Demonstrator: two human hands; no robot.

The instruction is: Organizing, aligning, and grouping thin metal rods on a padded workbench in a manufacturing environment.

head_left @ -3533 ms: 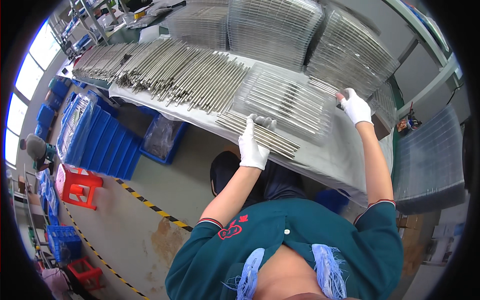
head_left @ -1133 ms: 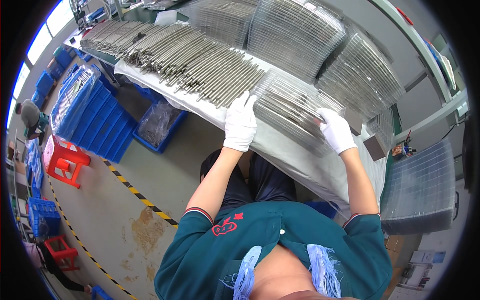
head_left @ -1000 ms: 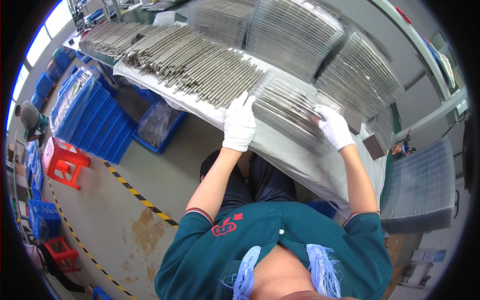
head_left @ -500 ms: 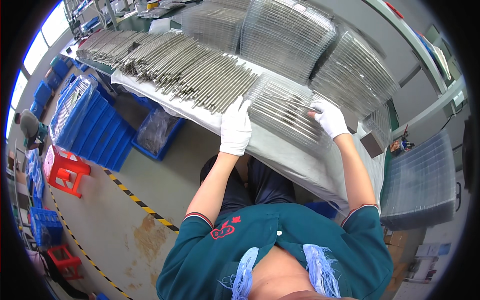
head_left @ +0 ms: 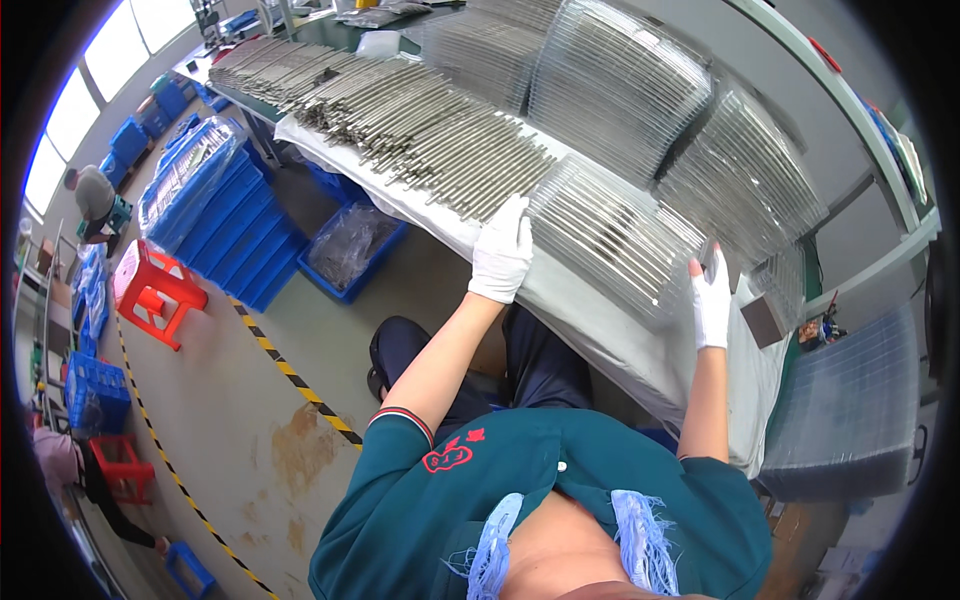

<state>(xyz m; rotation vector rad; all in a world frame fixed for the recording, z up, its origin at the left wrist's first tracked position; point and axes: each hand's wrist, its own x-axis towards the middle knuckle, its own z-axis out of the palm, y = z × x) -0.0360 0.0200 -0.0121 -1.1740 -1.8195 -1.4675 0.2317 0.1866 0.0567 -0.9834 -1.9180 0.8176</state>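
Note:
A clear plastic tray filled with a row of shiny metal rods lies at the front edge of the table, between my hands. My left hand, in a white glove, rests along the tray's left side with its fingers stretched out. Beside it, a long spread of loose metal rods reaches away to the far left. My right hand, also gloved but with a bare thumb tip, is at the tray's right end. Its thumb and fingers are apart; whether they touch the tray rim I cannot tell.
Tall stacks of clear trays stand behind the tray, with another stack at the right. A small brown block sits by my right hand. Below are blue crates, a blue bin and a red stool.
My right hand has left the rods inside the tray and moved right to its end. The rods there now lie in a more even row. My left hand stays by the tray's left side.

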